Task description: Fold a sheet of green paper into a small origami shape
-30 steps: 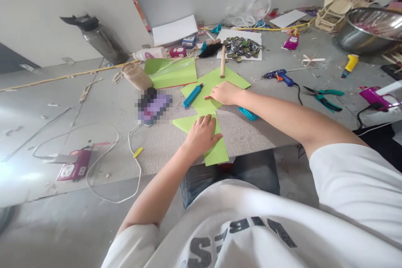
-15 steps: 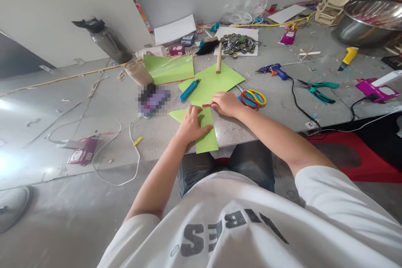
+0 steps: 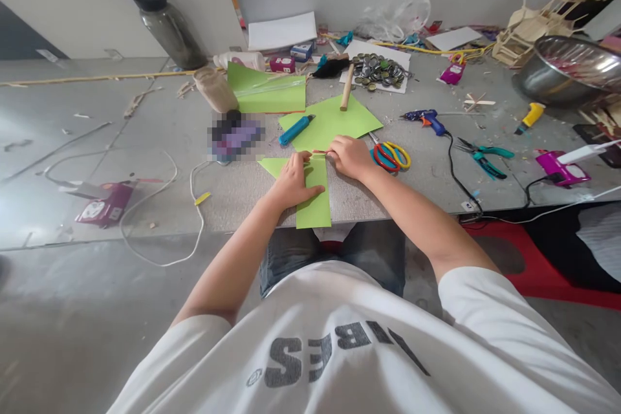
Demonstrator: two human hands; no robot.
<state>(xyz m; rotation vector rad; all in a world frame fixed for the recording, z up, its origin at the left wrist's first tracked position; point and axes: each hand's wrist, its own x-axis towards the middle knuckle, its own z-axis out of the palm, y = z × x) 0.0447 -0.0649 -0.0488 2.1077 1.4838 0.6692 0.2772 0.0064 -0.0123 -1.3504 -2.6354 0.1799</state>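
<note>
My left hand [image 3: 294,182] lies on a cut piece of green paper [image 3: 314,210] with its thumb stretched away from its fingers, pressing the paper to the table. Pinched in my right hand [image 3: 350,156] is a thin red stick-like thing [image 3: 319,151], lying along the paper's far edge; its exact kind is too small to tell. Beyond both hands rests a bigger green sheet [image 3: 334,121]. A blue utility knife [image 3: 297,130] lies across that sheet's left side, and a wooden stick [image 3: 347,87] across its far part. Scissors with red and yellow handles [image 3: 392,156] are just right of my right hand.
Rightward lie a blue glue gun [image 3: 427,119], teal pliers [image 3: 488,156], a yellow-handled cutter [image 3: 530,118] and a metal bowl [image 3: 563,81]. Bottle caps [image 3: 378,71] are heaped at the back. On the left are a dark bottle [image 3: 174,32], a blurred phone [image 3: 237,139] and a white cable [image 3: 194,233].
The view has shifted slightly. Both hands stay at the paper's far edge, and the red stick-like thing now shows less and lies closer along that edge.
</note>
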